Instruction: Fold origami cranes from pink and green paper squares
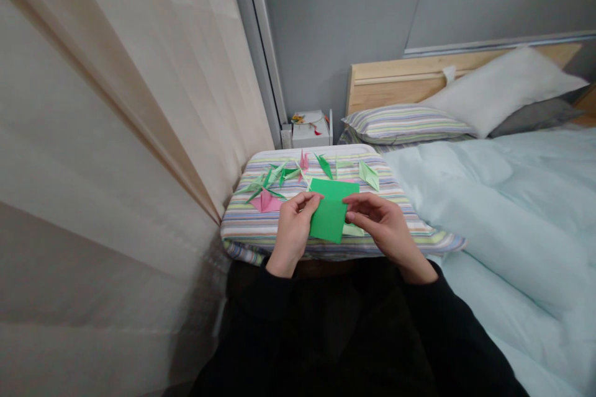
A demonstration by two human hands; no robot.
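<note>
On a striped cushion just beyond the black sleeves, a bright green paper sheet between both hands, tilted a little, one corner pointing toward the body. Fingers of the left hand pinching its left edge near the top, firmly closed on the paper. Right hand at the opposite edge, fingers curled and against the paper, though whether gripping or only touching is impossible to tell from this view.

Already folded and set aside along the far half of the cushion: dark green origami cranes, a pink origami crane and a pale green origami crane, all lying loose, wings spread, some overlapping. Still unshaped, as far as visible: the green paper sheet, flat-looking, with no clear creases at this size. Partly hidden beneath its lower right side, a pale green paper piece, its form unclear.

Beyond the cushion, against the grey wall, a white box with small yellow and red bits at its top, whether inside it or resting on it impossible to tell. No other container in view. To the right, a bed with a pale blue duvet, a striped pillow and a white pillow against a wooden headboard.
</note>
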